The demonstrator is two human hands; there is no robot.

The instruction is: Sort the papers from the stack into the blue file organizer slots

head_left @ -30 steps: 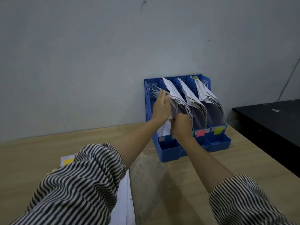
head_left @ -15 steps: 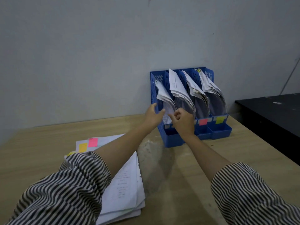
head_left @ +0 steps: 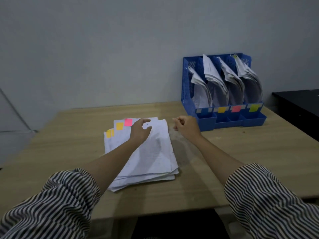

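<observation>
Wooden table (head_left: 241, 152) w/ paper stack (head_left: 155, 152), blue organizer (head_left: 207, 121); both hands' fingers loose, grasping nothing.

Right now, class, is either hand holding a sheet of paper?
No: the left hand hovers open over the stack, and the right hand is loosely curled with nothing in it.

We can't read any text, no brand, no nos. The top sheet of the stack (head_left: 151, 152) carries faint print lines, too blurred to make out. A sheet in the organizer's (head_left: 187, 94) 2nd slot from the left shows a short dark line of print, also unreadable. The colour tabs bear no writing we can see: pink tab (head_left: 128, 122) and yellow tab (head_left: 119, 126) on the stack, yellow, pink and green labels (head_left: 236, 108) on the organizer front.
</observation>
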